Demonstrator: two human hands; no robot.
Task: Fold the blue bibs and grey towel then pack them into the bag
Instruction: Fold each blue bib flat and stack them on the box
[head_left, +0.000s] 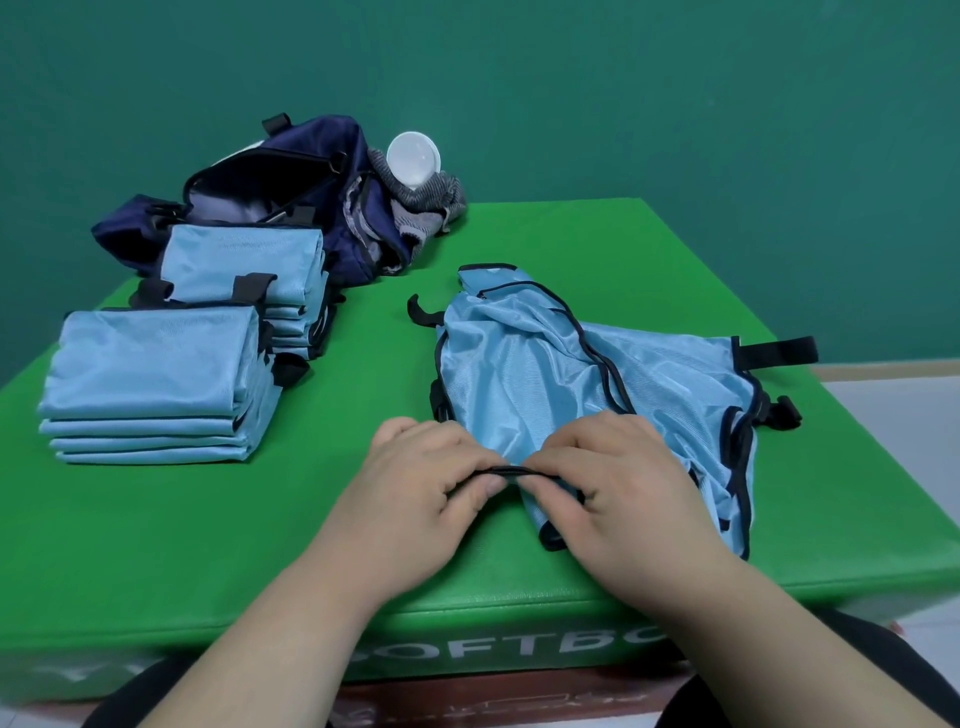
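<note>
Head view: left hand (415, 483) and right hand (613, 483) pinch the black near hem of a crumpled blue bib (524, 374) on the green mat (208, 530), centre-right. Folded bibs (156, 374) stack at left; navy bag (311, 156) and grey towel (434, 205) lie beyond.

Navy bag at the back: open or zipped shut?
Open: the navy bag gapes at the top, grey lining visible inside.

Rumpled bib (545, 374), folded bib stacks (156, 374); open bag (311, 171), grey towel (441, 200)
</note>
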